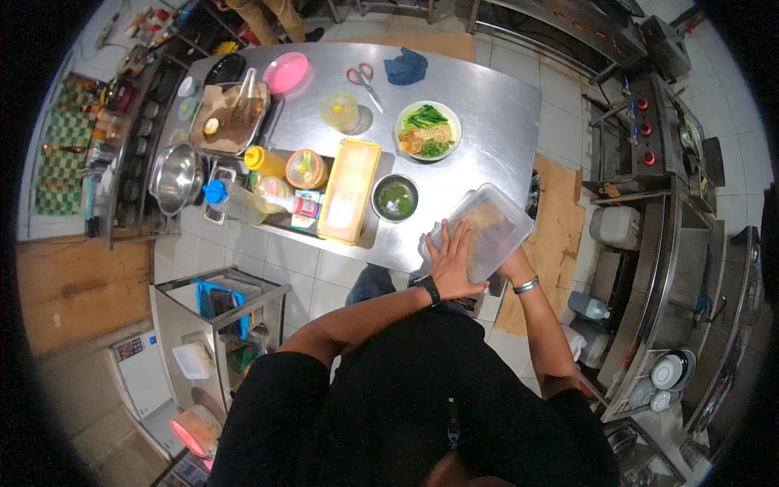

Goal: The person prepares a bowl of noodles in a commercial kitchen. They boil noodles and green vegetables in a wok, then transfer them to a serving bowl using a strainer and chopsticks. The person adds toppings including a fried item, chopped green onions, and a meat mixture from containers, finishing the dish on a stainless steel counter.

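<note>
A clear rectangular plastic container [498,234] with brownish contents is tilted over the table's near right corner. Across its near left side spreads my left hand [451,259], its fingers on the plastic and its thumb by the lower edge. My right hand [515,268] supports the container from the right and below; its fingers are hidden. Left of the container stands a steel bowl [395,198] with chopped greens in it. Beyond is a white bowl [428,130] of noodles, leafy greens and brown pieces.
The steel table [481,109] also bears a yellow-rimmed container [349,192], a round tub [339,112], scissors [366,86], a blue cloth [406,66], a pink plate [286,73], and several bottles. A stove [648,128] stands right. Another person's legs [268,19] show at the far edge.
</note>
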Motion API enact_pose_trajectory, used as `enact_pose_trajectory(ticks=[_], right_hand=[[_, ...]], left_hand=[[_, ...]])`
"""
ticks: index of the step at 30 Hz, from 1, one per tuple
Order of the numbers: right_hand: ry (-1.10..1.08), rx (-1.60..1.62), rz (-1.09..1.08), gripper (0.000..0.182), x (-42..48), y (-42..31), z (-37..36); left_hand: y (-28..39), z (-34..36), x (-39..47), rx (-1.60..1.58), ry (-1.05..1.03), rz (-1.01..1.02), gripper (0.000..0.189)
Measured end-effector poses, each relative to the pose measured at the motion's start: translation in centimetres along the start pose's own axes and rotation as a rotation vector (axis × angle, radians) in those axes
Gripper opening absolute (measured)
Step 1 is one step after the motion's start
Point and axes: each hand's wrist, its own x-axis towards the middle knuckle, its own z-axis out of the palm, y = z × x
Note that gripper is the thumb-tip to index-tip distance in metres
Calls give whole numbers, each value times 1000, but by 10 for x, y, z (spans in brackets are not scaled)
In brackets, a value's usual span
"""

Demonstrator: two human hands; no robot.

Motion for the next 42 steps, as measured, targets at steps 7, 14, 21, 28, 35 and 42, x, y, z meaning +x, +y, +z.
enact_pose_trajectory(ticks=[7,14,21,28,35,42], right_hand=[[22,64,127,25,-8,-4,15],[157,28,140,27,-14,-8,18],[170,328,361,26,-15,-16,-16],[288,1368,822,25,-41,15,8],[528,1422,966,33,-68,101,-56],[425,1355,841,33,79,107,-111]], left_hand=[[1,-2,0,15,27,14,129],[0,-2,-2,-13,14,16,130],[2,-3,-4,-27,27,9,131],[1,-5,-2,-25,7,-7,133],[-3,-5,-5,-45,31,26,128],[-8,10,-1,21,2,7,121]])
